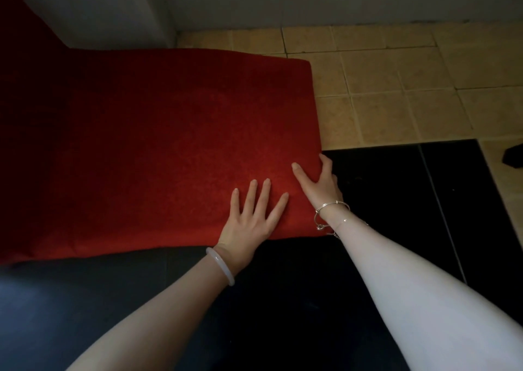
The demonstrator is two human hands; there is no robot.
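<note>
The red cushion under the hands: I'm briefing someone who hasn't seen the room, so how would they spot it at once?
Nearer the camera than the tan tiled floor lies a black surface. On it rests the red cushion, left hand flat on top, right hand gripping its right edge. Its red cloth stands out from the black surfaces beside it.

1. There is a single view, from a wide-angle camera worn on the person's head.
2. It faces forward and steeply down.
3. It sits close: both forearms enter from the bottom edge, and the left hand (249,225) and right hand (321,185) lie mid-frame on the red cushion (158,133).
4. The tiled floor (396,68) and the wall (283,0) fill the top.
</note>
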